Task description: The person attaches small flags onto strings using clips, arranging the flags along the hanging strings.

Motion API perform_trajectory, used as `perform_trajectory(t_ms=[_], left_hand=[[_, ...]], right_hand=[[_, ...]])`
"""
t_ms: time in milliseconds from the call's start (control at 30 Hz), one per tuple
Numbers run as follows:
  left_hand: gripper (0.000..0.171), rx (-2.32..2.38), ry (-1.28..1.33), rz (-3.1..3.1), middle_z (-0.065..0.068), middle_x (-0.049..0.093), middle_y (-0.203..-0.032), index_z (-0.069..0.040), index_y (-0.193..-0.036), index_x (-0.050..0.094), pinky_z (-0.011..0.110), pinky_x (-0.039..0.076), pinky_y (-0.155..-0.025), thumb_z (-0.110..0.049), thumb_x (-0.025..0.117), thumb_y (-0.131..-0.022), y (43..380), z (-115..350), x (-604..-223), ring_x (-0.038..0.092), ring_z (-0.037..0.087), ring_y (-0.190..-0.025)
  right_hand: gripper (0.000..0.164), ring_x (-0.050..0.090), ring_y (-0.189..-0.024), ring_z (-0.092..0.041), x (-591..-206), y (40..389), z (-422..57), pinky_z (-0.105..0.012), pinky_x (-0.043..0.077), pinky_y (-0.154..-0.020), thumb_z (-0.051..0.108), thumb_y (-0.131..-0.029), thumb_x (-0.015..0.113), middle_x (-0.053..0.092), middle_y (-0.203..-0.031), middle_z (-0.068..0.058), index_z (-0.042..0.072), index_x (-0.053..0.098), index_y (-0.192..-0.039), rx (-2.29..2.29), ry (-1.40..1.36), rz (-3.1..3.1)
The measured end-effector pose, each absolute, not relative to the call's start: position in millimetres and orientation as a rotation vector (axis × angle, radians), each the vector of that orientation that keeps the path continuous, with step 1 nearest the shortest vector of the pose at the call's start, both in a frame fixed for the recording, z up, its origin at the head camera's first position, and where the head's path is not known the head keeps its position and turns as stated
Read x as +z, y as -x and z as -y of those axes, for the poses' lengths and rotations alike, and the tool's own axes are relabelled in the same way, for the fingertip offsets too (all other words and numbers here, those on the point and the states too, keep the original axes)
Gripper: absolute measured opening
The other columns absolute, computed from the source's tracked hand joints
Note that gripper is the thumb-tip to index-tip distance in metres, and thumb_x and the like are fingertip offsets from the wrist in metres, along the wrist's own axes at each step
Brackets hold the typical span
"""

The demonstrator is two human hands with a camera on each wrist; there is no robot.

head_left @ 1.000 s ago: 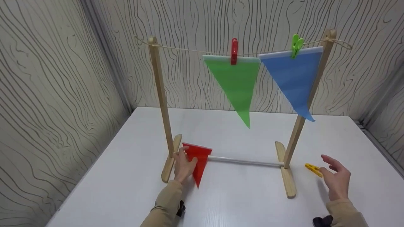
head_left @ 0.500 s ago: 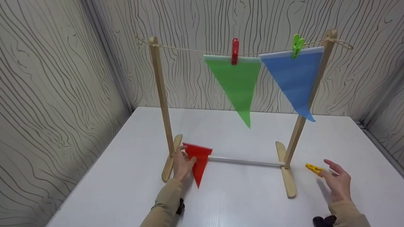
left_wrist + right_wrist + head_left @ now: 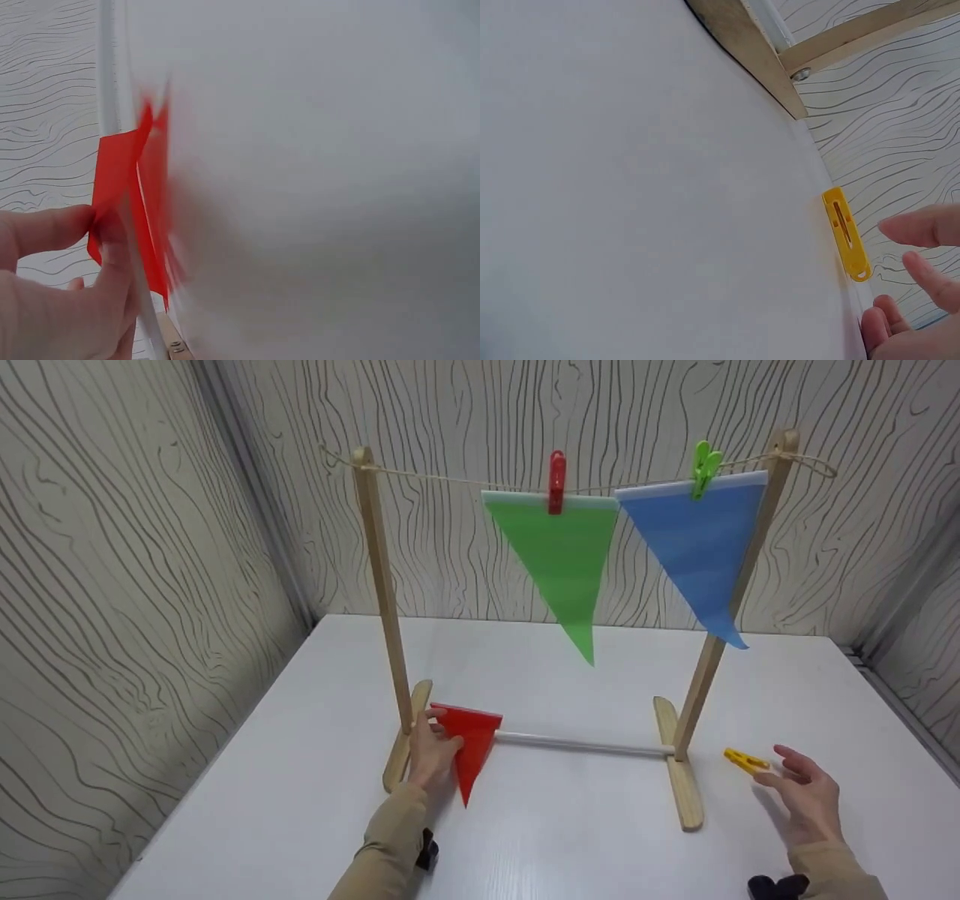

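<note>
My left hand [image 3: 433, 750] pinches a red triangular pennant [image 3: 471, 739] at the foot of the left post. In the left wrist view the thumb and a finger grip the edge of the red pennant [image 3: 115, 169], which overlaps the white rod. A yellow clothespin [image 3: 746, 760] lies on the table right of the stand. Close beside it is my right hand [image 3: 808, 799], its fingers parted with nothing between them. The right wrist view shows a gap between the fingertips [image 3: 892, 229] and the yellow clothespin [image 3: 846, 234].
A wooden stand has a left post [image 3: 384, 592], a right post [image 3: 697, 697] and a white rod [image 3: 585, 744] low between them. From its string [image 3: 450, 478] hang a green pennant [image 3: 562, 555] by a red clothespin [image 3: 556, 484] and a blue pennant [image 3: 697, 540] by a green clothespin [image 3: 703, 469].
My right hand has drawn slightly to the right and down, away from the yellow clothespin. The left hand and red pennant have shifted only a little. The hanging pennants stay as they were.
</note>
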State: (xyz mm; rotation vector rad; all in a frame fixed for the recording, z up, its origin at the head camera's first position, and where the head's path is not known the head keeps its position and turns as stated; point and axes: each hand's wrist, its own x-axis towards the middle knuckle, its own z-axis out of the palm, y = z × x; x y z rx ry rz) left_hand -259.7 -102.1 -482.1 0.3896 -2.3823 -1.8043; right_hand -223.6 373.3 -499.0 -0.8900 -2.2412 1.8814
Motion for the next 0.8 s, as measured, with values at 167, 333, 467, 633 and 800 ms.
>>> perform_trajectory(t_ms=[167,333,467,633,800], left_hand=[[0.048,-1.944,-0.405,2.348,0.022,0.054,-0.129,-0.003,-0.133,0.048,0.046,0.055,-0.101,0.003,0.065,-0.088,257.8,103.9,-478.6,0.054,0.036,-0.119],[0.045,-2.03,-0.398,2.323,0.023,0.052,-0.135,-0.002,-0.131,0.05,0.047,0.053,-0.105,0.001,0.063,-0.088,257.6,106.6,-478.2,0.053,0.038,-0.122],[0.046,-2.075,-0.402,2.306,0.024,0.048,-0.144,0.001,-0.134,0.053,0.049,0.049,-0.11,0.002,0.061,-0.089,259.1,107.2,-478.5,0.049,0.039,-0.128],[0.047,-2.13,-0.399,2.276,0.025,0.044,-0.149,0.005,-0.137,0.055,0.044,0.05,-0.108,0.005,0.058,-0.089,262.9,107.1,-479.3,0.05,0.035,-0.124],[0.043,-2.137,-0.424,2.254,0.026,0.044,-0.149,0.005,-0.134,0.059,0.042,0.053,-0.106,0.003,0.058,-0.091,264.1,107.6,-479.8,0.052,0.035,-0.123]], right_hand=[[0.074,0.039,-0.117,-0.021,-501.9,223.5,-374.5,-0.037,0.039,-0.108,0.006,-0.087,0.073,0.043,-0.124,0.001,0.011,0.039,-0.153,1.764,0.889,2.342],[0.078,0.04,-0.108,-0.02,-503.7,222.3,-378.2,-0.027,0.037,-0.089,0.008,-0.087,0.074,0.045,-0.124,-0.007,0.003,0.035,-0.154,1.691,0.845,2.436],[0.077,0.041,-0.108,-0.024,-502.8,220.6,-382.2,-0.026,0.037,-0.083,0.01,-0.088,0.073,0.047,-0.126,-0.018,-0.002,0.033,-0.152,1.59,0.761,2.563],[0.076,0.045,-0.097,-0.012,-500.7,217.3,-388.1,-0.014,0.039,-0.074,0.014,-0.088,0.074,0.053,-0.125,-0.021,-0.007,0.034,-0.15,1.451,0.617,2.704],[0.076,0.045,-0.1,-0.018,-500.2,217.5,-389.1,-0.013,0.038,-0.07,0.012,-0.086,0.074,0.051,-0.127,-0.025,-0.008,0.035,-0.148,1.458,0.601,2.729]])
